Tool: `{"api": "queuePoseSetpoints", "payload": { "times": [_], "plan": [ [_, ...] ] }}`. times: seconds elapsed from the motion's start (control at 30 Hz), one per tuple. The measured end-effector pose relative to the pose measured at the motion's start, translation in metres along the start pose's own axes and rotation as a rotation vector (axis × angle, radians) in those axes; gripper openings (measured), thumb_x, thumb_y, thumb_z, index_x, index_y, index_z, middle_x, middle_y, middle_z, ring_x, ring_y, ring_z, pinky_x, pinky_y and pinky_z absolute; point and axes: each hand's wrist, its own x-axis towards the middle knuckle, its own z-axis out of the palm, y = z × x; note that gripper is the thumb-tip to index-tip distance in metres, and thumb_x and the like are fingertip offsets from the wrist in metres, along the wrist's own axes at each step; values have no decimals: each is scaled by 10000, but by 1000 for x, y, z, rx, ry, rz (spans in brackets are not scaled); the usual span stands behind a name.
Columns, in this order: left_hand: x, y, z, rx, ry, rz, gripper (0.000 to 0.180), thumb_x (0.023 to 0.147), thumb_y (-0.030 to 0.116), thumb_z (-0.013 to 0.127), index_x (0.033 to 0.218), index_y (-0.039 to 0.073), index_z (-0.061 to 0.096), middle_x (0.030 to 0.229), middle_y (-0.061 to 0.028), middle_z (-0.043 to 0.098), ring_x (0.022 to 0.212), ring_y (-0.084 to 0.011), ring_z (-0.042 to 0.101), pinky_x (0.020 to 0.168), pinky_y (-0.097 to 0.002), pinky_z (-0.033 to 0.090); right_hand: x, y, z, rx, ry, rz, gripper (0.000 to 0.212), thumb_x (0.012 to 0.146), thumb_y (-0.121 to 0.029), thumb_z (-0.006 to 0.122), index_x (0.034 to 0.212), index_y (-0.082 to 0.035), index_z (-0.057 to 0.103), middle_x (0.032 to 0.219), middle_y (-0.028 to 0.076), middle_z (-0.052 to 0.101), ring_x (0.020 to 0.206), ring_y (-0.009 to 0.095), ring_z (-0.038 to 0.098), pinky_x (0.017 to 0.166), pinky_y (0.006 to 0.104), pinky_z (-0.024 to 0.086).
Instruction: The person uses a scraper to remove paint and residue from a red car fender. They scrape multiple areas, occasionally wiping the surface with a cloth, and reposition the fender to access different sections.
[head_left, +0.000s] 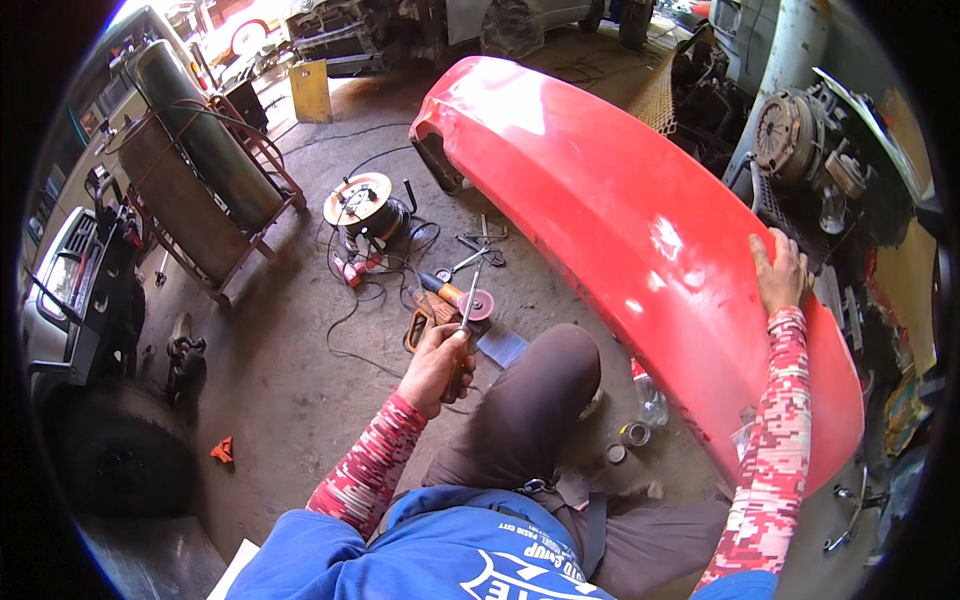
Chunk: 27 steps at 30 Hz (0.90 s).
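My left hand (437,367) is closed round the handle of what looks like a screwdriver (469,306), its long metal shaft pointing up and away from me. My fingers cover most of the handle. On the right, my right hand (781,272) lies with fingers spread on the upper edge of a large red car bumper (610,205). The glossy bumper stretches diagonally from far centre to near right. Just beyond my left hand, an angle grinder (440,288) with a pinkish disc (478,305) rests on the floor.
A cable reel (362,203) trails black cords across the floor near several metal tools (482,240). Gas cylinders (205,140) stand on a cart at left. Close to the bumper are a plastic bottle (650,400) and a small open tin (635,433). Car parts (790,130) crowd the right.
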Motion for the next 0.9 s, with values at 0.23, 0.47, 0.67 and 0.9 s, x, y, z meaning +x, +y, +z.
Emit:
{"api": "queuePoseSetpoints", "payload": {
  "times": [0.23,0.47,0.67,0.9],
  "plan": [
    [-60,8,-5,-88,-97,319,300,1019,134,590,1285,39,490,857,-70,660,655,-145,635,526,-289,531,-8,19,-10,-7,-69,72,660,980,-678,494,1356,-154,631,1389,75,632,1310,345,549,1093,577,386],
    [-116,17,-8,79,23,440,356,1037,205,538,1357,50,513,841,-67,673,604,-94,601,491,-227,489,9,16,-22,-15,-338,146,728,964,-717,486,1377,-129,602,1479,129,561,1396,392,476,1150,615,323],
    [-107,16,-2,-137,248,395,334,1002,187,568,1293,66,457,859,-72,633,593,-134,580,492,-268,486,12,20,-15,-7,-297,133,735,970,-722,466,1381,-128,597,1480,125,554,1384,379,491,1131,623,343],
    [-80,46,11,-193,74,491,388,1028,223,585,1370,65,493,866,-69,665,646,-137,652,506,-285,572,-1,21,-19,-59,-238,59,690,1001,-711,410,1304,-115,582,1383,136,598,1326,381,534,1074,609,403]
  ]
}}
